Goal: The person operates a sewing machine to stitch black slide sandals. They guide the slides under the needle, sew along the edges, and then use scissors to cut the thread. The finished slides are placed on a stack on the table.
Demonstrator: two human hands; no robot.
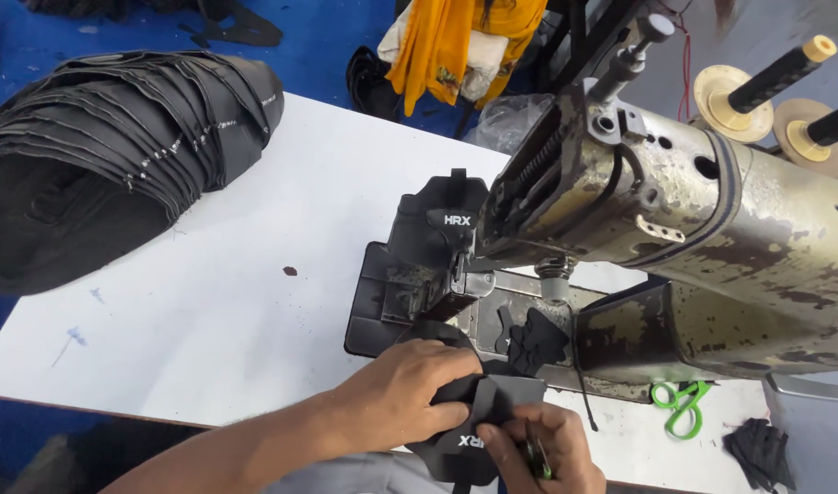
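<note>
My left hand [408, 384] lies flat on a black padded fabric piece [481, 423] at the near edge of the white table [254, 302], pressing it just in front of the sewing machine's needle area [455, 274]. On the same piece, my right hand [539, 448] pinches its lower edge and holds a small green-handled tool between the fingers. A second black padded piece [437, 224] lies behind the needle, under the worn metal sewing machine [675, 229]. Small black scraps [533, 338] rest on the machine bed.
A big stack of black cut fabric pieces [108, 155] sits at the table's far left. Green-handled scissors [679, 402] and a small pile of black scraps [762, 453] lie at the right. Thread spool holders [775, 78] stand behind the machine. Yellow cloth [455, 46] hangs beyond the table.
</note>
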